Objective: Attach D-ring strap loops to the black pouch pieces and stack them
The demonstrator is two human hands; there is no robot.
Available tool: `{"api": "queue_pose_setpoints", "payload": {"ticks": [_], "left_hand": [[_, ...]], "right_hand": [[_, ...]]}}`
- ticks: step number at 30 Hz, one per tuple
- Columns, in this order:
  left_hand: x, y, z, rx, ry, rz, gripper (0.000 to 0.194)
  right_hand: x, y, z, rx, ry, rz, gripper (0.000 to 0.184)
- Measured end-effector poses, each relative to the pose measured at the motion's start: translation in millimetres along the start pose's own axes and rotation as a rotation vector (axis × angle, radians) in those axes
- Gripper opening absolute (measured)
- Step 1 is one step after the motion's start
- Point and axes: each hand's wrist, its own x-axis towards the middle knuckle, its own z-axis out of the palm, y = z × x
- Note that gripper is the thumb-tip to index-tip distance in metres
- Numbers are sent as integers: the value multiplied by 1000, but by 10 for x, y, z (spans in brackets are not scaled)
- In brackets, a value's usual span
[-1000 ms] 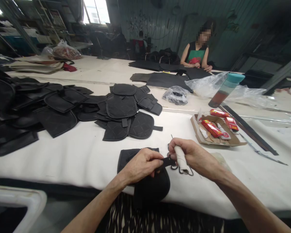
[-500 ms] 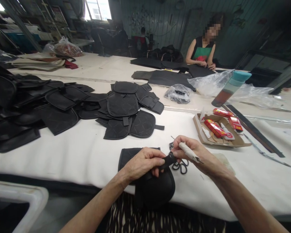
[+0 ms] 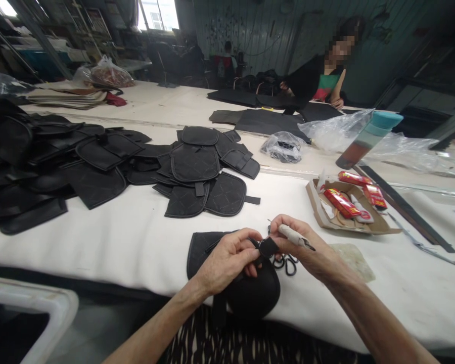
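White cloth (image 3: 136,227) is covering the table (image 3: 167,108), with a black pouch (image 3: 256,296) overhanging its near edge, left hand (image 3: 231,258) and right hand (image 3: 298,242) pinching a black strap (image 3: 268,247) over it, the right also gripping a white-handled tool (image 3: 293,234), both pouch and strap presumably handling light and pliable, the strap's end suiting fingertips.

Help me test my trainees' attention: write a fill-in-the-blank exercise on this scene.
1. The white-handled tool is in the person's ____ hand.
2. The left hand holds a strip coloured ____.
3. The packets in the cardboard box are mainly ____.

Missing words: right; black; red.
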Motion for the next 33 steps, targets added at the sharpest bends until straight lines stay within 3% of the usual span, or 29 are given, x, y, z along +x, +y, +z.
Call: {"api": "queue_pose_setpoints", "payload": {"ticks": [5,9,13,18,22,25,27,29,33], "left_hand": [[10,-22,29,-101,28,7,33],[5,-25,75,-104,158,23,28],[-15,-3,157,-22,299,32,19],[-45,-58,244,146,447,115,18],[-130,-81,249,221,450,107,24],[-255,-32,225,285,519,81,29],[-341,8,189,237,568,60,21],[-397,20,130,49,470,-31,22],[-400,-59,-6,-556,61,-352,50]], "right_hand": [[-10,46,84,-41,50,-20,29],[-93,101,152,-87,233,-125,23],[-155,210,267,-65,270,-180,24],[-122,261,414,-178,455,-237,23],[-92,237,393,-201,416,-250,21],[-74,181,318,-208,389,-284,20],[-57,125,279,-215,378,-321,20],[-35,76,276,-235,351,-347,19],[-26,55,386,-274,220,-401,13]]}}
